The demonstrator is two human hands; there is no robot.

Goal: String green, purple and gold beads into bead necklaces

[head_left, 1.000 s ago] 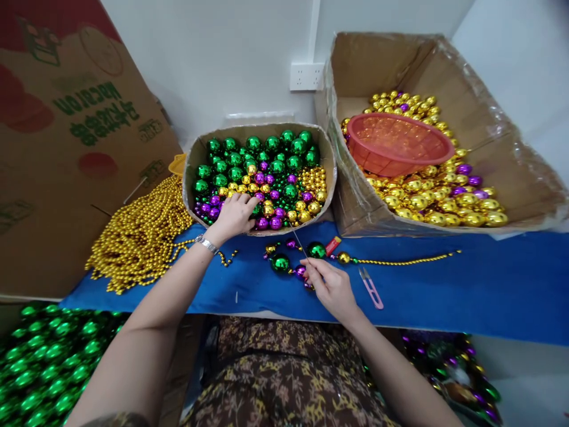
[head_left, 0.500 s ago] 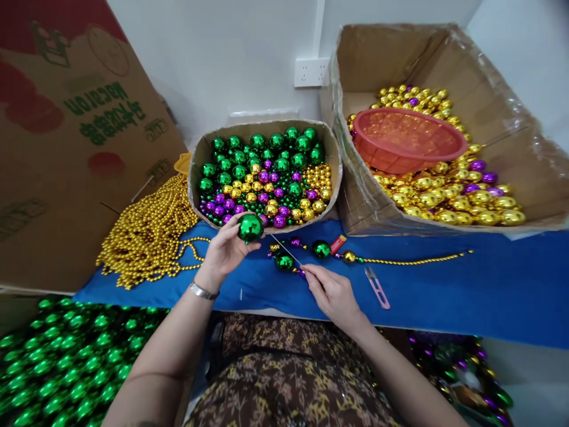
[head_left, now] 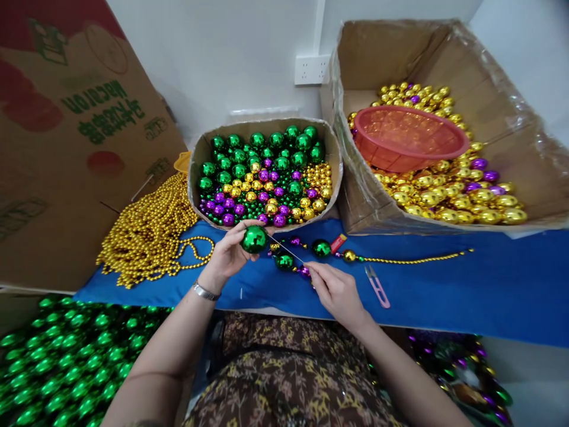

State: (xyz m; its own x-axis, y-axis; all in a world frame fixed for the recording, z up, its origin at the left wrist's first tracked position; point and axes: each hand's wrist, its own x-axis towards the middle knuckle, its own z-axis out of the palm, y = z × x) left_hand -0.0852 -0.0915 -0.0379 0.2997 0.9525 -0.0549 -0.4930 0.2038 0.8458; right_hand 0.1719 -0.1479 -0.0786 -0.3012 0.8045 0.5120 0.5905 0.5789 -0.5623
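My left hand (head_left: 229,252) is closed round a large shiny green bead (head_left: 254,239) in front of the bead box. In my right hand (head_left: 335,290) a thin needle (head_left: 287,248) is pinched, its far end reaching to the green bead's right side. Whether the tip is inside the bead I cannot tell. Beneath the needle lies a bead strand with a green bead (head_left: 284,261), and purple and gold beads around it. Its right part has another green bead (head_left: 320,248), a gold bead (head_left: 349,255) and a gold twisted length (head_left: 413,261).
Pink thread snips (head_left: 377,287) and a red tag (head_left: 338,242) lie on the blue cloth (head_left: 444,296). Behind stands a low carton (head_left: 194,196) of loose beads. A larger carton (head_left: 355,201) holds gold beads and a red basket (head_left: 409,142). Gold bead strings (head_left: 146,231) are heaped left.
My left hand has lowered slightly and turned the green bead, bringing it to the needle's end. My right hand has shifted slightly right.
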